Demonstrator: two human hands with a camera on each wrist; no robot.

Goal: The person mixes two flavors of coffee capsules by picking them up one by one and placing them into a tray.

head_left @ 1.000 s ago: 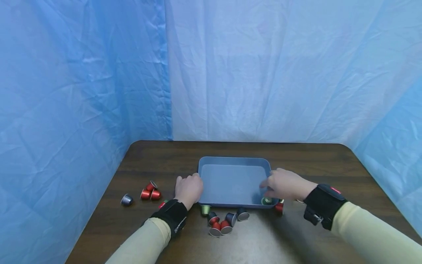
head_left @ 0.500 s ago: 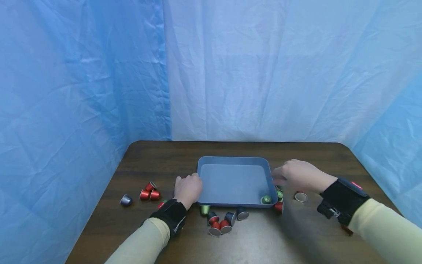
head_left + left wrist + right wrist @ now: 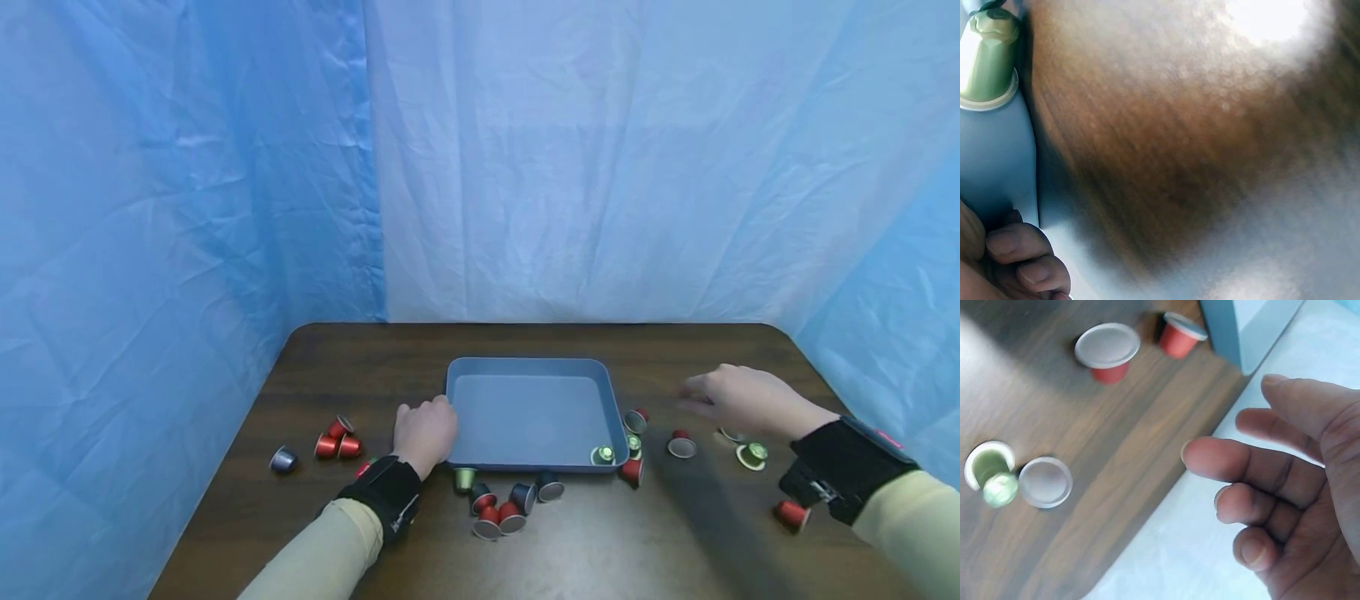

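I'm steadying the shallow grey-blue plastic tray [image 3: 525, 412] with my left hand [image 3: 424, 431], fingers curled round its left rim; the left wrist view is showing fingertips [image 3: 1019, 259] pressed against the tray wall and a green capsule [image 3: 988, 59] lying just beside that wall. My right hand [image 3: 742, 400] is hovering empty, fingers loosely spread and holding nothing, above the dark wooden bench [image 3: 675, 533] right of the tray, over a red capsule with a foil lid [image 3: 682, 445], a green capsule on its side [image 3: 752, 453] and a silver-lidded one [image 3: 1045, 482] touching it. One small green aluminium capsule [image 3: 603, 455] is sitting inside the tray at its near right corner.

I'm judging this as mid-gather: one in, most capsules scattered on the bench. Next move is calling for lowering the right hand and pinching one of the capsules beneath it, then carrying it over the tray's rim.

No brand, label or writing is readable on capsules or tray.
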